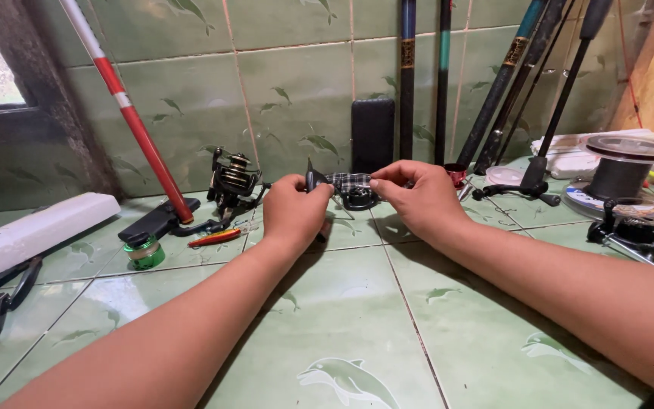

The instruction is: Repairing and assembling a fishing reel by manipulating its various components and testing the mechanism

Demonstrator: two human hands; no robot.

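Item: checked cloth strip (pixel 348 180) | lay: long axis left-right, spanning both hands above green tiled surface (pixel 357 318) | left hand (pixel 294 212): grip pinched on its left end beside a dark pointed piece (pixel 310 179) | right hand (pixel 418 198): pinched on right end | black reel (pixel 357 198) just behind.

There is only one view, from the camera on my head. It looks forward and down along both my forearms, which enter from the bottom edge and meet near the middle of the frame, so my left hand (pixel 293 208) and right hand (pixel 418 198) sit close to the lens and slightly above centre. Beneath and nearer than my hands lies the green tiled floor (pixel 357 333). Beyond my hands the view takes in the tiled wall (pixel 289 83), faced almost squarely. Left of my left hand it reaches a dark window frame (pixel 32 121); right of my right hand, a line spool (pixel 621 163). No second view overlaps it.
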